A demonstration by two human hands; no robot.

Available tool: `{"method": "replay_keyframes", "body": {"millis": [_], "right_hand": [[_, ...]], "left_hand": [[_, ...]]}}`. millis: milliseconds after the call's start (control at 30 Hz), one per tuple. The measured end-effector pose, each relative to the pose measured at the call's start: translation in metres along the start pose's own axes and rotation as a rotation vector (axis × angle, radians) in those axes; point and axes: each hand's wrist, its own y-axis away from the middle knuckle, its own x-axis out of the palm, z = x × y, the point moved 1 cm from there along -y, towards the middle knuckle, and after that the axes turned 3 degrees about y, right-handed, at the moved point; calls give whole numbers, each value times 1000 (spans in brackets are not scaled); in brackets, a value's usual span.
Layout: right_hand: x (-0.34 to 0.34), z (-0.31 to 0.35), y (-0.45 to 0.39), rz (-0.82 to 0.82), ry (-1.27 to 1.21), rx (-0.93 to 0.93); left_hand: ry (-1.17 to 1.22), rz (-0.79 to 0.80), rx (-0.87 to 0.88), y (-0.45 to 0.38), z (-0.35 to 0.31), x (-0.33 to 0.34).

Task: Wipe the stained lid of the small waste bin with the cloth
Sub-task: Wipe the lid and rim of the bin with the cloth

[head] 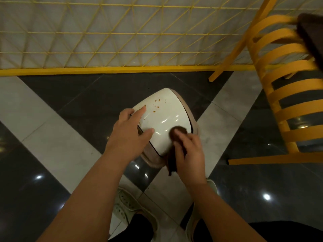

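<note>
I look straight down at a small waste bin [190, 117] standing on a floor [52, 110] of dark and pale tiles, just ahead of my shoes [125, 205]. Its cream lid [162, 117] is glossy and domed. My left hand [130, 133] lies flat on the lid's left side, fingers straight and spread, touching and steadying it without gripping. My right hand [189, 152] is curled round a dark brown cloth [178, 132], pressing its bunched end against the near right part of the lid while a loose tail hangs down beside the bin. Orange-brown stains [156, 106] dot the far left part of the lid, near my left fingertips and well apart from the cloth. I judge the wiping is under way but far from finished: the near part looks clean and shiny, while the speckled far area is not yet wiped. A yellow chair [283, 88] stands to the right, and a yellow wire fence [104, 41] runs along the far side
</note>
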Motion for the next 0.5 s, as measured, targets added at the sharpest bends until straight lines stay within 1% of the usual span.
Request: {"method": "replay_keyframes", "body": {"millis": [67,100,200,267,333,433,500], "right_hand": [[0,5,-10,-32,-40,136],[2,11,-11,-16,-40,133],[9,19,6,121,23,-38],[10,10,23,208,68,-84],[7,-3,31,193,10,6],[2,-11,20,73,-92,252],[2,-3,10,49,-100,315]], "left_hand": [[-20,-14,2,1,-1,5],[-27,-28,1,1,-2,6],[-59,-70,-5,0,-4,8],[-93,-73,-8,-1,-4,7],[-98,-60,-6,-2,-4,7],[-90,-45,-11,-4,-3,10],[-72,-51,-13,-4,-2,13]]}}
